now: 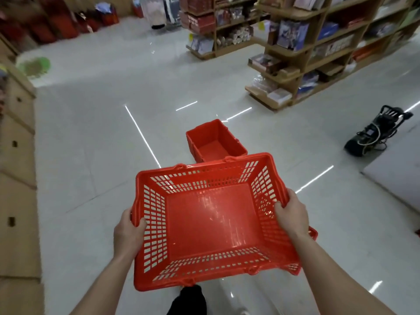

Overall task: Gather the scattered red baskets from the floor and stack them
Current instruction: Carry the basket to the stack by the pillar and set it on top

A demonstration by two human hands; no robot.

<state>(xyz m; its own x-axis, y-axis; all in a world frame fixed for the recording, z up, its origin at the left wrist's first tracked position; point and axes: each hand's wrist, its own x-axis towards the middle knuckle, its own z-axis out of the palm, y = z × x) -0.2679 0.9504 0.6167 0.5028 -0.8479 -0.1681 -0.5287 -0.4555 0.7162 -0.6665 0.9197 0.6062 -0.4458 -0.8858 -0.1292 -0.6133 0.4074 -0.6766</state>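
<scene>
I carry an empty red basket point(209, 221) with slotted walls in front of me, above the floor. My left hand point(129, 233) grips its left rim, thumb inside the wall. My right hand point(292, 214) grips the right rim the same way. A second red basket point(216, 142) stands upright and empty on the pale tiled floor just beyond the one I hold. A bit of red point(313, 233) shows under my right wrist; I cannot tell what it belongs to.
Wooden shelves point(318, 53) full of goods stand at the right and back. Cardboard boxes point(16, 178) line the left edge. A black device with cables point(372, 133) lies on the floor at the right, next to a grey board point(395, 176). My dark trouser leg point(188, 301) shows below the basket.
</scene>
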